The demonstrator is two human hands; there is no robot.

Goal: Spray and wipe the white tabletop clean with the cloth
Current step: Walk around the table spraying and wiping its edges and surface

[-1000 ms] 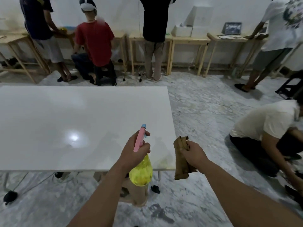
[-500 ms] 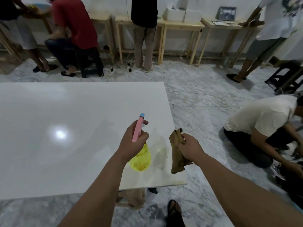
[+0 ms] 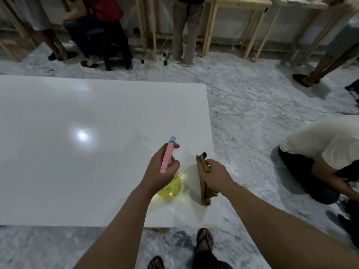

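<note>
The white tabletop (image 3: pixel 77 162) fills the left and middle of the head view, glossy with a lamp glare. My left hand (image 3: pixel 159 169) grips a spray bottle (image 3: pixel 171 186) with a yellow body and a pink head with a blue nozzle, held over the table's near right corner and aimed away from me. My right hand (image 3: pixel 214 174) holds a brown cloth (image 3: pixel 203 171), which hangs folded just right of the bottle, above the table's right part. The bottle's neck is hidden by my fingers.
A person (image 3: pixel 318 158) in a cream shirt crouches on the marble floor right of the table. Several people stand or sit by wooden benches (image 3: pixel 233 8) at the back. Cables (image 3: pixel 252 100) trail on the floor. My sandalled feet (image 3: pixel 205 241) stand at the table's near edge.
I have stepped closer and looked further down. Both hands, with bottle and cloth, now hang over the tabletop's near right corner instead of in front of its edge.
</note>
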